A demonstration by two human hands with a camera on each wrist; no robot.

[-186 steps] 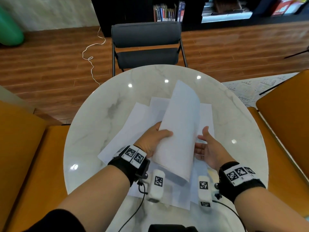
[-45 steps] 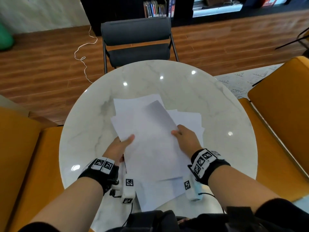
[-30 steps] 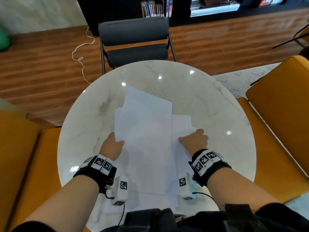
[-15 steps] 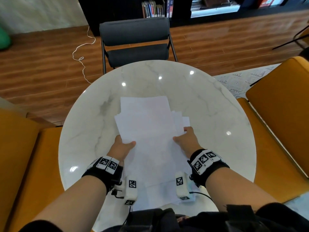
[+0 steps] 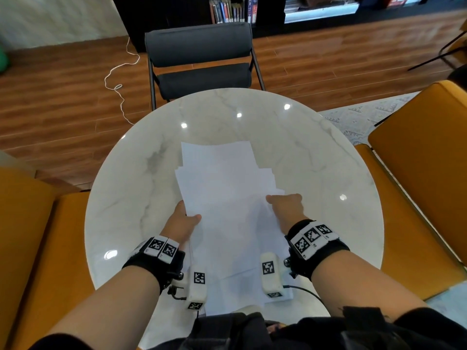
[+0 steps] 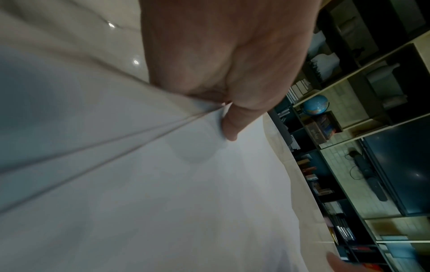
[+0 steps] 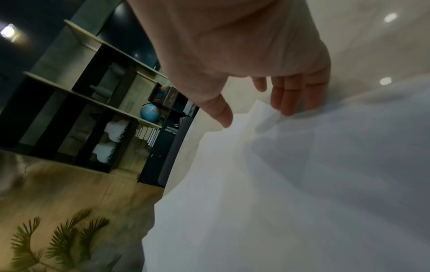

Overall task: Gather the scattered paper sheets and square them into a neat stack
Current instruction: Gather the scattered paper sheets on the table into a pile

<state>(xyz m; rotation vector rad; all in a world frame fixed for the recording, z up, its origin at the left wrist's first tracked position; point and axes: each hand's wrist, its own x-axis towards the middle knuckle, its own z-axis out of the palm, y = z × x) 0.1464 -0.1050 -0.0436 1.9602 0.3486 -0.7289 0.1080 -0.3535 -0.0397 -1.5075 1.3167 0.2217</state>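
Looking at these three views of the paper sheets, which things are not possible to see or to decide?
- Sheet count: in the head view the paper sheets overlap, so lower ones are covered.
- Left hand fingers: under the paper in the head view; the left wrist view shows only the thumb on top.
- Near edge of the pile: hidden by the dark clothing, head view.
- Right hand contact: motion blur, right wrist view.

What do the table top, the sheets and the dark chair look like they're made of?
Table top: looks like polished marble or a marble-look slab; white with grey veins and sharp light reflections.
Sheets: plain white matte paper; thin edges fan apart at the left hand.
Chair: seat and back seem padded with dark grey fabric or leatherette on a thin black frame, probably metal.
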